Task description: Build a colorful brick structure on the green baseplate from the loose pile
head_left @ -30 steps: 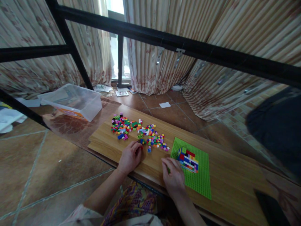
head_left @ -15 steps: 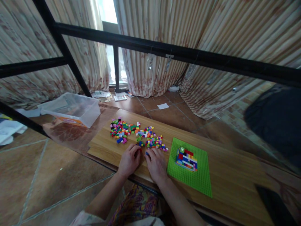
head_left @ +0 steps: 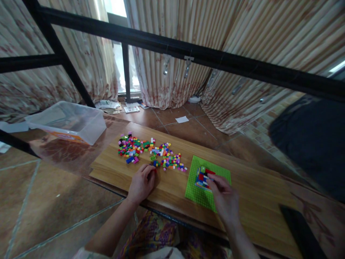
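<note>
A green baseplate (head_left: 195,190) lies on a wooden board (head_left: 172,183) and carries a small multicoloured brick build (head_left: 201,176). My right hand (head_left: 225,199) rests over the plate, fingers pinched at the near right side of the build; what they hold is too small to make out. My left hand (head_left: 141,182) lies curled on the board just in front of a spread of small loose coloured bricks (head_left: 147,151), with a red piece at its fingertips.
A clear plastic tub (head_left: 67,121) stands at the left on the tiled floor. Black metal bars (head_left: 188,54) cross overhead, with striped curtains (head_left: 242,46) behind them. Papers (head_left: 183,119) lie on the floor by the curtains. A dark shape (head_left: 312,144) fills the right side.
My right hand has moved from the loose bricks over to the build on the green baseplate. My left hand has stayed where it was. The view has shifted slightly.
</note>
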Tool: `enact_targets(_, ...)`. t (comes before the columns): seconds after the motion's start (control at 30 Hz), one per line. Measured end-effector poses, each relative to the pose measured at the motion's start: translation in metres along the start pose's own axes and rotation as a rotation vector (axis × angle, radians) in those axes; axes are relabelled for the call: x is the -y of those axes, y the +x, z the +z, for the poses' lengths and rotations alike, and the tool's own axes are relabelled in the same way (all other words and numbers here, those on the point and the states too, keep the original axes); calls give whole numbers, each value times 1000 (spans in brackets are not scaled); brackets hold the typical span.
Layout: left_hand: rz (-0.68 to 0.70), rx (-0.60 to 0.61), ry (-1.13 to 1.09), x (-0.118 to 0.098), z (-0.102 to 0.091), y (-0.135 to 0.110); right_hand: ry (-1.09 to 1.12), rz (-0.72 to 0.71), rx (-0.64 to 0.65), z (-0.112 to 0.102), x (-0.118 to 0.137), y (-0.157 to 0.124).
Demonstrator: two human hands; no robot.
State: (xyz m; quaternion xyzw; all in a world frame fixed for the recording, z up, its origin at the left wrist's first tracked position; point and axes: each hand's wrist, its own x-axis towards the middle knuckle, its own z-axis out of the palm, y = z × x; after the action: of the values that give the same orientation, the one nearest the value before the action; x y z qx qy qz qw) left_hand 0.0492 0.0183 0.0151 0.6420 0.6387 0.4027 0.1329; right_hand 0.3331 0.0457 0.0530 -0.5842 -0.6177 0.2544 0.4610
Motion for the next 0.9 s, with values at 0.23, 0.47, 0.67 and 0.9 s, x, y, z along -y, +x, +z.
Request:
enact_targets(0.23,11,-5,14,1,0,0,-452,-295,103,-13,-21,47)
enact_targets(0.47,10,0,17,0,-1,1,-649,-443,302,-6,-27,62)
enact_targets(0.67,-15,10,6,0,0,0,-604,-416,326,-1,-24,68)
enact_targets(0.9,-9,0,4,0,0,0,-430,-185,317,-5,-23,62)
